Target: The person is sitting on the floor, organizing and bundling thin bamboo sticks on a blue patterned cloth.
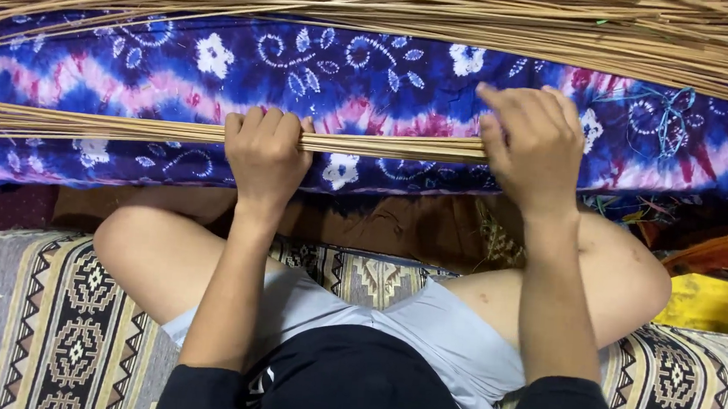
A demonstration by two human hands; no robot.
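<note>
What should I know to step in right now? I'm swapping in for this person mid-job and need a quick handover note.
Left hand: fist closed around the thin stick bundle.
Right hand: fingers cupped over the bundle's right end, squaring it.
Bundle lies across the blue-and-pink patterned cloth; a large loose stick pile lies beyond it.
Done: one bundle gathered.
Left: no binding visible on it; large pile still loose.

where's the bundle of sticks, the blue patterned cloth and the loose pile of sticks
bundle of sticks (130,127), head view, on its bare stretch left of the left hand
blue patterned cloth (305,72), head view, on the flowered middle part
loose pile of sticks (378,5), head view, mid pile along the top
</note>
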